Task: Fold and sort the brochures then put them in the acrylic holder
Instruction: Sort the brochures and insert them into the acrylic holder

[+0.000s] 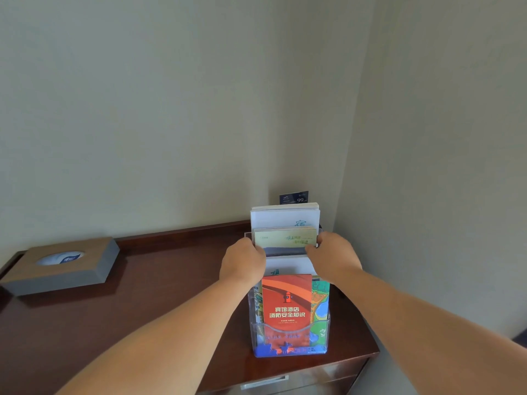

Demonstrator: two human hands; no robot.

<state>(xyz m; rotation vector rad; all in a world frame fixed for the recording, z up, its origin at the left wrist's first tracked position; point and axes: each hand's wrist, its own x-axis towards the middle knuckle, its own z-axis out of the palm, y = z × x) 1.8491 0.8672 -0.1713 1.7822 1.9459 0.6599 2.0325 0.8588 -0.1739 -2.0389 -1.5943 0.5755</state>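
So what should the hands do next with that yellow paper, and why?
Probably press the pale yellow brochure down into the clear acrylic holder. The left hand and right hand pinch its sides, and it stands above the grey stack in front.

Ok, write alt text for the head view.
Two bare hands, left hand and right hand, grip the sides of a tiered clear acrylic brochure holder on a dark wooden desk; an orange folded brochure stands in front.
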